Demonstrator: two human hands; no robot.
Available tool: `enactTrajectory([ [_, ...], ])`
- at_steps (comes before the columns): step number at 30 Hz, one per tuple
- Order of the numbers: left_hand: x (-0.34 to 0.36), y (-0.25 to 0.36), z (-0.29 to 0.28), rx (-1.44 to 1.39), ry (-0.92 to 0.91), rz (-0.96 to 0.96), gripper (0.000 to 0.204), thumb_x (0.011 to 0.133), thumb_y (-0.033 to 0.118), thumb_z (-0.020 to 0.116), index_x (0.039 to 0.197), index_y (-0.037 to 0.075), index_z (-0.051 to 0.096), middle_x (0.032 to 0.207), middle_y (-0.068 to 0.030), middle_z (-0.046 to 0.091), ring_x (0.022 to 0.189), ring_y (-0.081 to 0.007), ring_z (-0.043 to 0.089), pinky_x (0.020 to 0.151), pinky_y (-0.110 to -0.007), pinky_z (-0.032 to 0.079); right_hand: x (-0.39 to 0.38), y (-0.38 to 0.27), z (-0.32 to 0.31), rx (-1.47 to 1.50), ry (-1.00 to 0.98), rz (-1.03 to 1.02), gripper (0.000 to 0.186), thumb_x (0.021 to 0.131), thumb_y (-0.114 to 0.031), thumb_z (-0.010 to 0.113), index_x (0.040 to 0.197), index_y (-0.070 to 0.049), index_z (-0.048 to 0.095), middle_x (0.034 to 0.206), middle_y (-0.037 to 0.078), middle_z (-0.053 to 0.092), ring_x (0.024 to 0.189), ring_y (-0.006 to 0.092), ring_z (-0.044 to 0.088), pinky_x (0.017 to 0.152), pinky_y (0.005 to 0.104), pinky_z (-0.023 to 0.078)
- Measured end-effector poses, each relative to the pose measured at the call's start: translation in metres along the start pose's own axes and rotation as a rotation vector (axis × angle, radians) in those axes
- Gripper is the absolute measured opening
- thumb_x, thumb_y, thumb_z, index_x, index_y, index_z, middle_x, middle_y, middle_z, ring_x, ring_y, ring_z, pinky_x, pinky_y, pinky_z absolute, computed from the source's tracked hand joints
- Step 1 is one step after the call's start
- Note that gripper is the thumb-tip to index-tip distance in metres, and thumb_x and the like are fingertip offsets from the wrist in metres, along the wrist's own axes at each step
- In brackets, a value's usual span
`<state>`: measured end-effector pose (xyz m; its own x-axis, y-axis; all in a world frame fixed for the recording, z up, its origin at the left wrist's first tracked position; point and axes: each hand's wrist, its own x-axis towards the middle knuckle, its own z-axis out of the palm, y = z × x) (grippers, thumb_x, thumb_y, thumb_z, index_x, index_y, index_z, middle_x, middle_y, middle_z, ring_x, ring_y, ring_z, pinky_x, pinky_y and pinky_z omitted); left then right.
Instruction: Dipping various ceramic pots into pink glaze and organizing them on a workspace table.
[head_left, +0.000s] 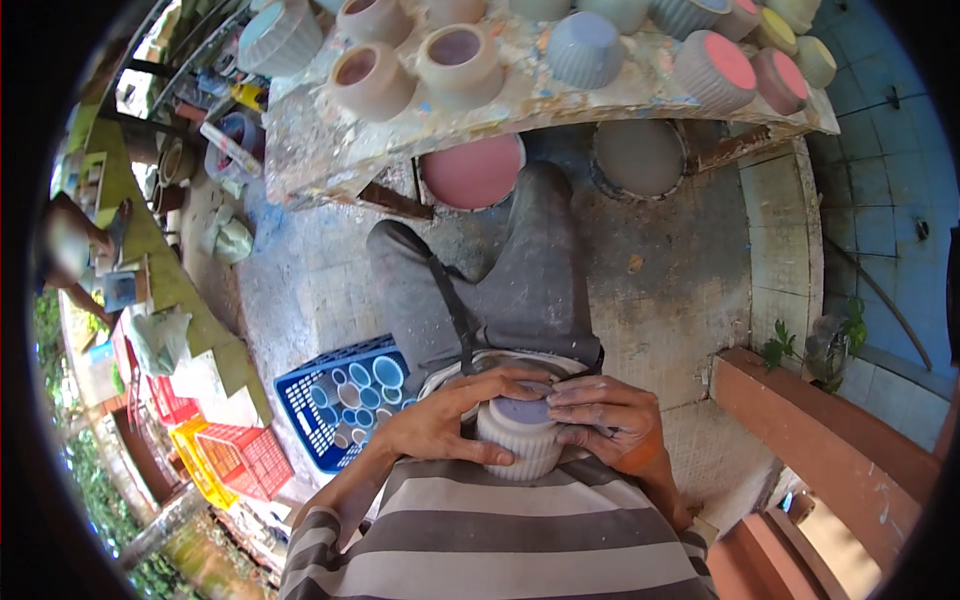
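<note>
A pale ribbed ceramic pot [522,458] rests close against my belly, its round lavender face turned up. My left hand [440,418] grips it from the left, thumb low on the ribbed side and fingers reaching over the upper edge. From the right, my right hand [612,422] curls its fingers onto the edge of the lavender face, with the thumb against the pot's side. Greyish residue coats the right fingers. My palms hide parts of the pot's sides.
Several pots, among them a pink-faced ribbed pot [715,72], stand on the splattered table [300,150] ahead. Beneath it are a bucket of pink liquid [472,172] and one of grey liquid [640,160]. A blue crate [318,440] holds cups at my left. Brown beams [800,440] lie right.
</note>
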<state>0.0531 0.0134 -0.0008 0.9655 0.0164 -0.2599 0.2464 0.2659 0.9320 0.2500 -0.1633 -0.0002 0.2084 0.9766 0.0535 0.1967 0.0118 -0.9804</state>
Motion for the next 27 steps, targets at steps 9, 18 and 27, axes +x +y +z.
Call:
enactTrajectory([
  [9,-0.041,-0.005,0.011,0.226,0.261,0.244,0.040,0.078,0.019,0.082,0.115,0.007,0.070,0.129,-0.0146,0.065,0.133,-0.0376,0.052,0.115,-0.056,0.037,0.009,-0.010,0.021,-0.038,-0.018,-0.105,0.020,0.071,-0.011,0.086,0.089,-0.009,0.076,0.097,0.005,0.074,0.095,0.0228,0.072,0.081,0.0338,0.059],
  [18,-0.036,0.009,0.000,0.227,0.282,0.234,0.026,0.081,0.014,0.079,0.105,0.004,0.072,0.116,-0.0130,0.067,0.120,-0.0340,0.062,0.105,-0.049,0.048,0.043,-0.018,0.020,-0.132,-0.192,-0.076,0.016,0.076,-0.003,0.077,0.086,-0.005,0.064,0.090,0.006,0.063,0.085,0.0252,0.064,0.074,0.0361,0.051],
  [27,-0.023,0.036,0.000,0.175,0.433,0.064,0.016,0.084,0.010,0.078,0.096,0.001,0.072,0.097,-0.0119,0.069,0.097,-0.0258,0.068,0.086,-0.037,0.052,0.056,-0.025,0.037,-0.326,-0.127,-0.030,0.019,0.075,0.007,0.065,0.089,-0.002,0.057,0.091,0.012,0.058,0.085,0.0320,0.062,0.075,0.0396,0.051],
])
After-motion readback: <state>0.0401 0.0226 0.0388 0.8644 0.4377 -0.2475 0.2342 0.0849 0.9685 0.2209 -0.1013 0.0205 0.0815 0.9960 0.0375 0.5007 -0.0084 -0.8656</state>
